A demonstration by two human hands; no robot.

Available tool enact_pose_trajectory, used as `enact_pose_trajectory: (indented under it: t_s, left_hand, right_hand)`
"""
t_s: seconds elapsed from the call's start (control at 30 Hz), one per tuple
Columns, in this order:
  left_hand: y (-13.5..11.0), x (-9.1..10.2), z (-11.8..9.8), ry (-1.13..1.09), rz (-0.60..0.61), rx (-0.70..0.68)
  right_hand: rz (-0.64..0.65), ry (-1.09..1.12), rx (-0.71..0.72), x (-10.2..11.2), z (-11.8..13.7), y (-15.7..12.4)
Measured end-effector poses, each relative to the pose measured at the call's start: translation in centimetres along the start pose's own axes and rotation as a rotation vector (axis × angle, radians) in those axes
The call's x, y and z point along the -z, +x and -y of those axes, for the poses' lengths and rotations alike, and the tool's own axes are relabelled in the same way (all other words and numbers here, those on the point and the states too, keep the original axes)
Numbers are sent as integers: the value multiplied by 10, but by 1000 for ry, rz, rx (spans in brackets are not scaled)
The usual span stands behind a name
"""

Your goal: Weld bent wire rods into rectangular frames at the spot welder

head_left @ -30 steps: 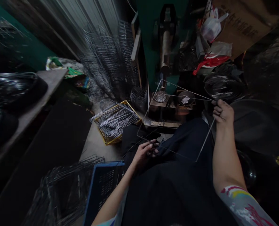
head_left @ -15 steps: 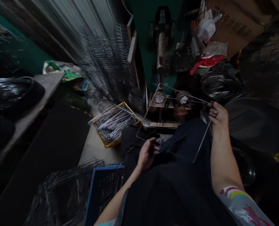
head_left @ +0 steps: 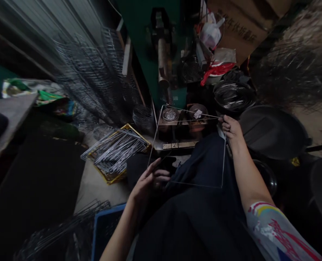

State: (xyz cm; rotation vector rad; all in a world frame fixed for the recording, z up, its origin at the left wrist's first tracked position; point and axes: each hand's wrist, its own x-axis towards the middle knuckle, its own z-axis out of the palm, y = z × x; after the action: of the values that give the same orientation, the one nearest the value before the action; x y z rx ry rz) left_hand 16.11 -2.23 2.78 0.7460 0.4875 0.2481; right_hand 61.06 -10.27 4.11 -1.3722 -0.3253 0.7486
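Observation:
My right hand point(head_left: 230, 127) grips the far right corner of a thin square wire frame point(head_left: 222, 163), holding it over my lap in dark trousers point(head_left: 204, 163). My left hand point(head_left: 150, 179) hovers by the frame's near left side with fingers spread, next to a dark object on my knee; whether it touches the wire is unclear. Ahead stands a green press machine point(head_left: 161, 54) with a small work platform point(head_left: 182, 121) holding a round metal disc.
A yellow crate point(head_left: 114, 152) full of wire rods lies on the floor to the left. A blue crate point(head_left: 106, 224) sits near my left elbow. Stacked wire racks point(head_left: 95, 72) lean behind. Black pans point(head_left: 272, 130) and coiled wire point(head_left: 233, 96) crowd the right.
The view swung right. My right hand drew the frame in and tilted it more upright. My left hand opened its fingers and shifted slightly left.

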Motion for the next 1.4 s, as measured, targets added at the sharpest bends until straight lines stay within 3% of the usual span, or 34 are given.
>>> enact_pose_trajectory:
  t_s: [0.17,0.47,0.67,0.83,0.97,1.1,1.27,1.4]
  left_hand:
    - [-21,-9,-12,236,-169,139]
    - [-15,-19,26,195,-239,109]
    - [-15,-17,40,57,-246,110]
    - [-16,-9,44,-21,-201,81]
    - [-17,-4,43,-45,-210,39]
    - [-16,-3,36,-9,-259,-74]
    - [-14,-2,28,-29,-286,-178]
    - [-18,-3,23,-43,-288,-226]
  right_hand:
    - [11,78,-25,0,-5,3]
    - [-2,-186,35,-4,-2,17]
    - [3,-535,236,3,0,29]
    - [-90,-828,418,11,25,22]
    - [-14,-935,586,5,55,-20]
    - [240,-846,548,-19,59,-94]
    - [580,-878,544,-62,1,-169]
    - [749,-941,675,-85,-44,-187]
